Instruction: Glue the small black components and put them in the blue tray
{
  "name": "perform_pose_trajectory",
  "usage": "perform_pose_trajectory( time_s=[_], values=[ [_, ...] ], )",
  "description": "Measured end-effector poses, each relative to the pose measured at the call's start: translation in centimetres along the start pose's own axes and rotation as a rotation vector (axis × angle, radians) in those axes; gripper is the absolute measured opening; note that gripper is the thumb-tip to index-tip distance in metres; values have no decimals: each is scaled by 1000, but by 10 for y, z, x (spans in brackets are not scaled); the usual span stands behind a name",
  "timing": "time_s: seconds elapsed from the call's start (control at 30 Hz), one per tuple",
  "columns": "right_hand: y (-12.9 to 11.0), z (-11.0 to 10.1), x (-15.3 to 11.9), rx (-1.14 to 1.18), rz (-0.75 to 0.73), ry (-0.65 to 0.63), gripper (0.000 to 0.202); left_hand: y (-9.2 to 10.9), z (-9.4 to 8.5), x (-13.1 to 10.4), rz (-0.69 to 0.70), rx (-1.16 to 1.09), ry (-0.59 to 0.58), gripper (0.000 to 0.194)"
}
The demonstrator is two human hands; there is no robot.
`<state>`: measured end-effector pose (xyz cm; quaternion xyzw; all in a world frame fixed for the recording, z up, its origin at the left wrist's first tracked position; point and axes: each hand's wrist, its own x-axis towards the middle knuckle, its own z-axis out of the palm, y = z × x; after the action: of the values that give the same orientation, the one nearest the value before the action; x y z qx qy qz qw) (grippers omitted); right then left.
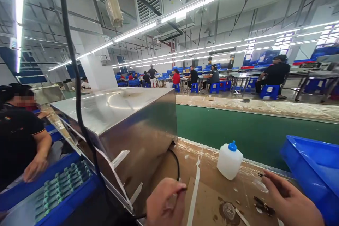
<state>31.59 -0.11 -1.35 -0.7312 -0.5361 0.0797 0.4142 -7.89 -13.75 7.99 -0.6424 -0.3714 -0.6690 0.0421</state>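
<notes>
My left hand [166, 203] is low in the middle, its fingers pinched together over the brown work surface [209, 190]; a tiny dark bit shows at the fingertips, too small to name. On the right, my right hand [293, 199] pinches a small dark part [261, 174] between thumb and finger. Just left of that hand lies a little heap of dark parts [264, 206]. A white bottle with a blue cap [230, 160] stands upright between and beyond the hands. Near the bottom edge are a round clear disc [229, 210] and a thin pale stick [241, 216].
A metal box [140, 141] fills the left centre, with a black cable [76, 88] hanging before it. A blue bin [315, 169] sits at right, by the green belt [233, 127]. At left, a person [21, 141] is beside a blue tray of green parts [62, 187].
</notes>
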Motion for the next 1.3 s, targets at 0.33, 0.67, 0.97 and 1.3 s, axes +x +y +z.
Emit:
perform_pose_trajectory(
  time_s=[0.33, 0.67, 0.97, 1.3],
  values=[
    [-50, -17, -18, 288, -9, -110, 54, -80, 142, 15, -213, -116, -278, 21],
    [-41, -14, -19, 308, -13, -270, 44, -119, 142, -3, -639, -180, -244, 34],
    [-87, -35, -47, 316, -468, -670, 20, -115, 149, -12, -695, -256, -364, 29],
    [-89, -30, -55, 170, -558, -688, 21, -106, 147, -9, -646, -256, -368, 23]
  ],
)
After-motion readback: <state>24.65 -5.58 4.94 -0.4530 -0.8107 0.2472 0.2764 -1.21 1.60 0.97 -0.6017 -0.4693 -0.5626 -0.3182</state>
